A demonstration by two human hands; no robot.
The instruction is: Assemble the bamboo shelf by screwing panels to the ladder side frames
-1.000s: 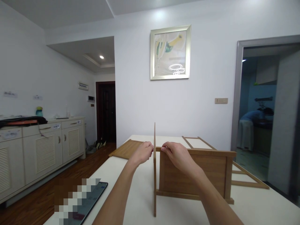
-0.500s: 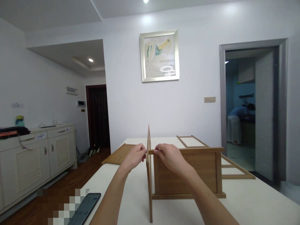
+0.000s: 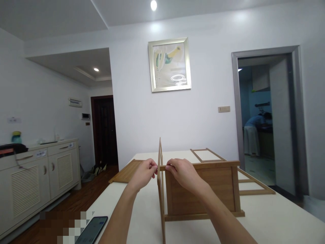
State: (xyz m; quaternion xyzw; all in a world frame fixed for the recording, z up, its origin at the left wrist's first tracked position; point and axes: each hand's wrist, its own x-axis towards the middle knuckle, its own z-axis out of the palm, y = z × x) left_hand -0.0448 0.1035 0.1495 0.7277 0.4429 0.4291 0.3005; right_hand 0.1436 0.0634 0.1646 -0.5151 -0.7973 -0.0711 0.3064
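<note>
A thin wooden frame (image 3: 160,193) stands upright, nearly edge-on to me, on the white table (image 3: 142,217). Against its right side, a brown wooden panel (image 3: 200,191) with rails along top and bottom stands on its long edge. My left hand (image 3: 147,171) is closed at the left face of the frame, fingertips pinched together; whatever they hold is too small or hidden to make out. My right hand (image 3: 181,169) pinches the panel's top rail close to where it meets the frame.
Behind my left hand lies a flat wooden panel (image 3: 125,172). Open wooden frames (image 3: 256,194) lie at the right and far side. A phone (image 3: 92,228) rests at the near left edge. Through the doorway a person (image 3: 254,132) bends over a counter.
My view has swung to the right and tilted up, so everything sits further left. The upright frame now shows slightly more of its right face. Both hands stay at the joint.
</note>
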